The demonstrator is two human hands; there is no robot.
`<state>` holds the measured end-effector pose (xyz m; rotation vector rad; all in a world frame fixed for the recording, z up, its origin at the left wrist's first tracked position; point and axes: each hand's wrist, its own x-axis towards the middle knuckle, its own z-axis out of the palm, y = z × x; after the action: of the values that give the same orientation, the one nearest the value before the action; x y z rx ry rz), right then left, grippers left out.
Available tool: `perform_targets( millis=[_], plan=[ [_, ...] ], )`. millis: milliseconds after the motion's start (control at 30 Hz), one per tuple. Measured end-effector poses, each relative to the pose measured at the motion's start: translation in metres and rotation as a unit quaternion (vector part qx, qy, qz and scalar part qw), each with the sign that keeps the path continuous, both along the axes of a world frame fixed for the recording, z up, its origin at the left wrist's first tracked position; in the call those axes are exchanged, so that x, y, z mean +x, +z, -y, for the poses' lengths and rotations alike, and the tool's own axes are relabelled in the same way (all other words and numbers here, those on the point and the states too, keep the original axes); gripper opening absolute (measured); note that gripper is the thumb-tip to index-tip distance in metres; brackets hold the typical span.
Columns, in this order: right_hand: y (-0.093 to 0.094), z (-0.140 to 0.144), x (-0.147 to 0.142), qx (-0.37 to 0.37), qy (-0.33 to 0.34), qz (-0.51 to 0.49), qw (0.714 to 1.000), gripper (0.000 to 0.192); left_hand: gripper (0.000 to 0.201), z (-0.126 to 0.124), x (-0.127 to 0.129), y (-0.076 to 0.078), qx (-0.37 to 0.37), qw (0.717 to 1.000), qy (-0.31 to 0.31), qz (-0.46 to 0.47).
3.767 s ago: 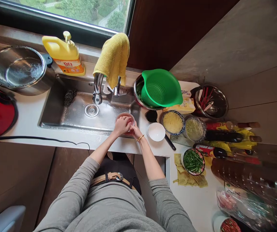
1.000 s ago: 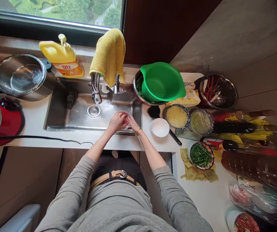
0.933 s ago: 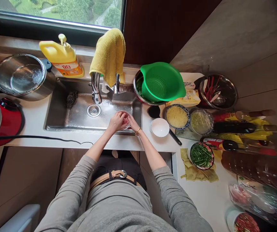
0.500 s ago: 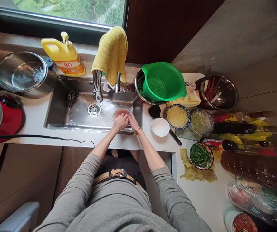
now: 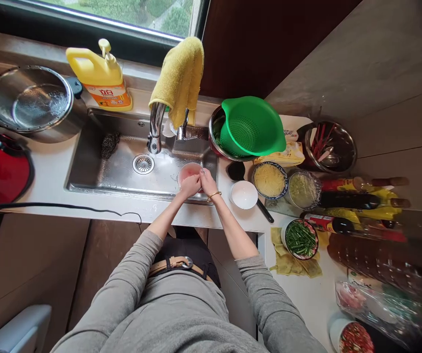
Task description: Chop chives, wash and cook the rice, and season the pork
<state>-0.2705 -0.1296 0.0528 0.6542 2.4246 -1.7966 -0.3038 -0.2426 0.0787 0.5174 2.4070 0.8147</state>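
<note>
A small bowl with pinkish contents stands at the right end of the steel sink. Over its near right side, my left hand is closed, its fingers pressed against the other hand. My right hand, with a bangle at the wrist, is closed too, fingers curled in. Whatever lies between the two palms is hidden. To the right on the counter sits a white bowl beside a black-handled utensil.
A faucet draped with a yellow towel rises behind the sink. A green colander rests in a metal bowl at right. Left stand a large pot and a yellow detergent jug. Chopped greens fill a bowl.
Both hands have drawn together toward the bowl's right side and closed against each other. More of the pinkish bowl shows now. The camera view has shifted slightly.
</note>
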Motion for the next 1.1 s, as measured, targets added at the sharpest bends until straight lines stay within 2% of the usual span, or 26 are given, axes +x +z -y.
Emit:
perform_targets(
  millis=[167, 333, 467, 733, 1100],
  plan=[
    [-0.001, -0.004, 0.000, -0.022, -0.008, -0.003, 1.000, 0.062, 0.046, -0.002, 0.001, 0.009, -0.001, 1.000, -0.007, -0.030],
    [-0.003, -0.003, 0.002, -0.038, -0.005, -0.020, 0.999, 0.066, 0.034, 0.004, 0.001, 0.020, -0.036, 0.987, -0.008, -0.156],
    [0.000, 0.001, -0.001, -0.028, 0.000, -0.020, 0.999, 0.069, 0.025, 0.006, -0.002, 0.018, -0.045, 0.971, 0.016, -0.235],
    [0.002, -0.001, -0.016, 0.011, -0.006, -0.047, 0.999, 0.071, 0.031, -0.004, -0.009, 0.008, -0.043, 0.980, 0.091, -0.174],
    [0.016, -0.002, -0.018, 0.049, 0.007, -0.032, 0.998, 0.062, 0.036, -0.007, -0.014, 0.006, -0.031, 0.994, 0.053, -0.089]
  ],
)
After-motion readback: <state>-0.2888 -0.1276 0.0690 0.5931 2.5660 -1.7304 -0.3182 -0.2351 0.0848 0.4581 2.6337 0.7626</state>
